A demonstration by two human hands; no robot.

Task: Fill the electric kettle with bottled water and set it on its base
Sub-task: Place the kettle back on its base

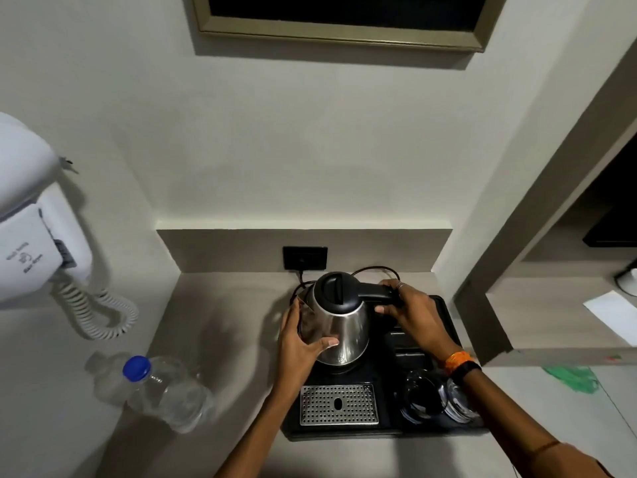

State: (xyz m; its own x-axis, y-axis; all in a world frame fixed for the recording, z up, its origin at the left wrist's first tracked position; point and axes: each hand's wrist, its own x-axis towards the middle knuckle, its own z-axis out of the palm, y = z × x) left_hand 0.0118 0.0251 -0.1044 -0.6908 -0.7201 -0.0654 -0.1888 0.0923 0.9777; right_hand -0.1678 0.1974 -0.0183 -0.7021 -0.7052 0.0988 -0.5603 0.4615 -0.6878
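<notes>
Nearest the camera, two bare forearms rise from the bottom edge, both cut off below the elbow. On the grey matte bench sits a black plastic tray; at its 6 o'clock edge lies a perforated metal drip grate, and at its 4 o'clock corner stand two clear glasses, partly covered by the right wrist with its orange band and black strap. At 8 o'clock from the tray, a clear plastic water bottle with a blue cap stands on the bench, well apart from the tray; its label cannot be read.

The steel kettle, rounded and shiny with a black lid, stands upright at the middle of the tray on its base, mostly hidden beneath it. The left hand presses flat against the kettle's body at 9 o'clock, fingers wrapped on the metal. The right hand is clenched around the black handle at 3 o'clock.

Beyond, a black cord loops to a dark wall socket. At the far 9 o'clock hangs a white wall hair dryer with a coiled lead; its small print is too blurred to read. A framed panel at 12 o'clock is cropped by the top edge.
</notes>
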